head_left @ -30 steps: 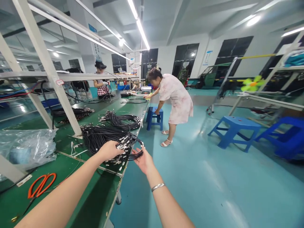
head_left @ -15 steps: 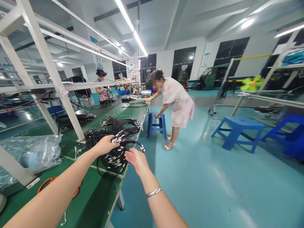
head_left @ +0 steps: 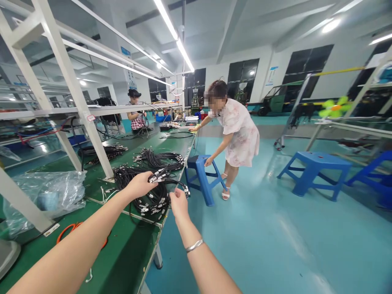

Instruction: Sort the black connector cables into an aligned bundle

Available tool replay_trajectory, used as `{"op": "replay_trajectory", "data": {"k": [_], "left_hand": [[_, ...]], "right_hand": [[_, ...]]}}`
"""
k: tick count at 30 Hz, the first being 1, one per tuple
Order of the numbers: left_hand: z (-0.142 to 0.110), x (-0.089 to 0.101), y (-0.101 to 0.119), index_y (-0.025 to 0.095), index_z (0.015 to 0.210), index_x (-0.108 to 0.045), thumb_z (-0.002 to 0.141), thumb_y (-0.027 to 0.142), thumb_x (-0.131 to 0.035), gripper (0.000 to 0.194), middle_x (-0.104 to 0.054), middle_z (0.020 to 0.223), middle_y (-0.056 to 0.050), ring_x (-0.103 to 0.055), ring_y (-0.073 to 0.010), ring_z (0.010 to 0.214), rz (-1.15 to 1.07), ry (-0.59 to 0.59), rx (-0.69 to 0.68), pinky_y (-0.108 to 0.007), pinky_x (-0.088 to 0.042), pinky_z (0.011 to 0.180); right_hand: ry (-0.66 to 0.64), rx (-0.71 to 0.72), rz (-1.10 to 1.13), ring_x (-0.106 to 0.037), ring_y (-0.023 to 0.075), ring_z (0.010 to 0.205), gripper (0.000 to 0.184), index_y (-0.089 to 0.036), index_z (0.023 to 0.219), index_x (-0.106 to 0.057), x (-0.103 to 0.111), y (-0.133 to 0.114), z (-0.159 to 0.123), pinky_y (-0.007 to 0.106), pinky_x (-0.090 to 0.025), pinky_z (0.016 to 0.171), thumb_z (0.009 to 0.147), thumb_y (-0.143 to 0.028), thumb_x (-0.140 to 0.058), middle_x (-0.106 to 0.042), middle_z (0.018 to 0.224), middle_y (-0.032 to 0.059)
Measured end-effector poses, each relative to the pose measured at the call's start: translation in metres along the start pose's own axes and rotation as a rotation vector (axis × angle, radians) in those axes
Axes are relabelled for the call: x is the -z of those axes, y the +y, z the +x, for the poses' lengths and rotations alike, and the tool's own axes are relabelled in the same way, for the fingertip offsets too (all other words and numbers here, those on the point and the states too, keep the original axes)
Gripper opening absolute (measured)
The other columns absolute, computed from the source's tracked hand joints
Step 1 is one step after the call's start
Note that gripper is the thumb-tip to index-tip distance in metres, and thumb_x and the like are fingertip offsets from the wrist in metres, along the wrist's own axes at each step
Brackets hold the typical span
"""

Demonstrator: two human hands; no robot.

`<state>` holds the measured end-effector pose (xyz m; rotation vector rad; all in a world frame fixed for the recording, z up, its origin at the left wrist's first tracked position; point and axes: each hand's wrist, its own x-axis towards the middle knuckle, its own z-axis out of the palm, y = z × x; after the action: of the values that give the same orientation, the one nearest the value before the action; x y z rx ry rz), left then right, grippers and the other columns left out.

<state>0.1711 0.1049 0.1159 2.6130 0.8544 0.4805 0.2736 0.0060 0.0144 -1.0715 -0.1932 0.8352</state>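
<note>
Black cables (head_left: 153, 204) with silver metal ends lie in a coiled pile on the green worktable (head_left: 131, 245). My left hand (head_left: 141, 184) is closed at the top of the pile, around a bunch of cables whose silver ends (head_left: 161, 174) stick out past the fingertips. At the table edge, my right hand (head_left: 179, 203) has its fingers curled together, close to a loop of cable ends (head_left: 185, 188). Whatever is between those fingers is hidden. Another cable bundle (head_left: 162, 158) lies just behind.
Orange-handled scissors (head_left: 65, 232) and a clear plastic bag (head_left: 45, 200) are at left, near a white rack post (head_left: 92, 134). Beyond the table edge a person (head_left: 239, 126) bends with a hand on a tilted blue stool (head_left: 203, 179). Another blue stool (head_left: 315, 163) stands right.
My right hand's fingers have gone from spread to curled together. The person ahead has tilted the blue stool and brought it nearer. The view has shifted slightly left.
</note>
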Motion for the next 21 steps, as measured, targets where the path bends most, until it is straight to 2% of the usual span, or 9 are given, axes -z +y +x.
{"op": "replay_trajectory", "data": {"k": [3, 7, 11, 13, 15, 17, 18, 20, 21], "left_hand": [[0.004, 0.016, -0.004, 0.017, 0.078, -0.056, 0.071, 0.041, -0.050, 0.025, -0.062, 0.071, -0.002, -0.057, -0.0193, 0.066, -0.037, 0.033, 0.031, -0.025, -0.039, 0.056], [0.003, 0.025, -0.008, 0.016, 0.080, -0.055, 0.075, 0.044, -0.045, 0.030, -0.061, 0.066, 0.000, -0.058, -0.0175, 0.062, -0.095, 0.024, 0.014, -0.025, -0.041, 0.056], [-0.016, 0.006, -0.010, 0.018, 0.088, -0.057, 0.075, 0.035, -0.048, 0.023, -0.064, 0.083, -0.003, -0.059, -0.0193, 0.076, -0.091, 0.012, -0.070, -0.027, -0.044, 0.067], [-0.034, -0.009, -0.013, 0.019, 0.086, -0.059, 0.074, 0.028, -0.049, 0.017, -0.064, 0.084, -0.004, -0.058, -0.0205, 0.079, -0.070, 0.014, -0.112, -0.030, -0.044, 0.074], [-0.054, -0.024, -0.017, 0.020, 0.086, -0.059, 0.071, 0.022, -0.052, 0.017, -0.062, 0.083, -0.004, -0.057, -0.0224, 0.083, -0.044, 0.044, -0.119, -0.037, -0.041, 0.083], [-0.078, -0.037, -0.023, 0.020, 0.102, -0.055, 0.068, 0.021, -0.056, 0.034, -0.058, 0.101, -0.006, -0.050, -0.0260, 0.102, -0.027, 0.154, -0.088, -0.044, -0.034, 0.094], [-0.090, -0.044, -0.026, 0.019, 0.111, -0.049, 0.069, 0.023, -0.056, 0.042, -0.052, 0.113, -0.009, -0.044, -0.0275, 0.111, -0.026, 0.271, -0.051, -0.046, -0.030, 0.098], [-0.113, -0.057, -0.030, 0.017, 0.115, -0.044, 0.076, 0.025, -0.051, 0.040, -0.045, 0.120, -0.013, -0.039, -0.0272, 0.117, -0.045, 0.552, 0.028, -0.046, -0.031, 0.098], [-0.121, -0.064, -0.031, 0.017, 0.111, -0.046, 0.080, 0.025, -0.046, 0.032, -0.047, 0.117, -0.013, -0.041, -0.0261, 0.115, -0.054, 0.636, 0.042, -0.044, -0.035, 0.097]], "right_hand": [[-0.035, 0.060, 0.092, -0.060, 0.0117, 0.068, 0.015, -0.016, 0.092, -0.060, -0.009, -0.011, -0.006, 0.023, -0.049, 0.064, 0.078, -0.021, -0.057, -0.065, 0.082, 0.0022], [-0.234, -0.003, 0.213, -0.064, 0.0163, 0.070, 0.026, -0.012, 0.085, -0.061, -0.036, -0.028, -0.012, 0.027, -0.051, 0.067, 0.074, -0.035, -0.060, -0.067, 0.076, 0.0075], [-0.366, -0.114, 0.289, -0.063, 0.0199, 0.076, 0.053, -0.011, 0.089, -0.060, -0.056, -0.035, -0.005, 0.033, -0.052, 0.066, 0.074, -0.061, -0.048, -0.065, 0.082, 0.0103], [-0.346, -0.152, 0.282, -0.062, 0.0188, 0.074, 0.053, -0.010, 0.088, -0.058, -0.059, -0.032, 0.003, 0.032, -0.052, 0.063, 0.078, -0.060, -0.043, -0.063, 0.081, 0.0102], [-0.295, -0.163, 0.254, -0.061, 0.0158, 0.074, 0.040, -0.010, 0.093, -0.056, -0.062, -0.029, 0.011, 0.030, -0.052, 0.064, 0.085, -0.048, -0.044, -0.061, 0.086, 0.0084], [-0.263, -0.148, 0.213, -0.059, 0.0147, 0.080, 0.027, -0.012, 0.102, -0.054, -0.067, -0.028, 0.018, 0.031, -0.051, 0.069, 0.088, -0.034, -0.047, -0.059, 0.096, 0.0070], [-0.263, -0.132, 0.189, -0.058, 0.0155, 0.083, 0.026, -0.013, 0.106, -0.052, -0.072, -0.031, 0.022, 0.033, -0.050, 0.071, 0.088, -0.030, -0.048, -0.057, 0.101, 0.0069], [-0.291, -0.079, 0.133, -0.057, 0.0179, 0.089, 0.028, -0.015, 0.111, -0.051, -0.087, -0.041, 0.028, 0.037, -0.049, 0.074, 0.087, -0.029, -0.050, -0.054, 0.109, 0.0074], [-0.312, -0.043, 0.104, -0.056, 0.0186, 0.091, 0.029, -0.015, 0.112, -0.051, -0.096, -0.048, 0.031, 0.038, -0.048, 0.076, 0.087, -0.029, -0.050, -0.054, 0.110, 0.0077]]}}
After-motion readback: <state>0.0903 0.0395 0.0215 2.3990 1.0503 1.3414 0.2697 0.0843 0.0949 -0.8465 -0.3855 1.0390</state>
